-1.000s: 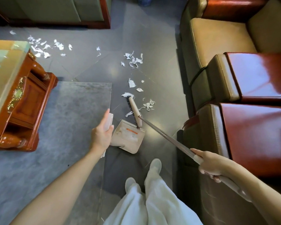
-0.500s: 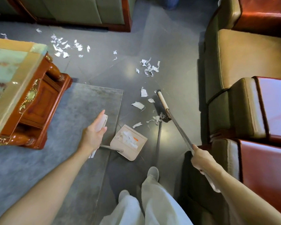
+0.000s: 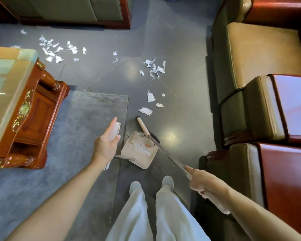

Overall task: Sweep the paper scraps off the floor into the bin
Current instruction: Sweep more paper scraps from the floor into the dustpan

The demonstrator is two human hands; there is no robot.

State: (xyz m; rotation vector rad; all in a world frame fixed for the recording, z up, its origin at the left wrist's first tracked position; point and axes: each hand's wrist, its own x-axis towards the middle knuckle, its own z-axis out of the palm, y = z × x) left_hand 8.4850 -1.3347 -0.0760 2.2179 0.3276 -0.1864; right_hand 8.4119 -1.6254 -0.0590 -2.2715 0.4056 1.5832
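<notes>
Head view: orange label inside dustpan, beside broom, writing unreadable

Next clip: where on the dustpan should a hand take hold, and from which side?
The white grip topping its long handle, from the left, as the left hand does. The dustpan lies flat with its mouth toward the scraps, and the broom crosses it from the right.
</notes>
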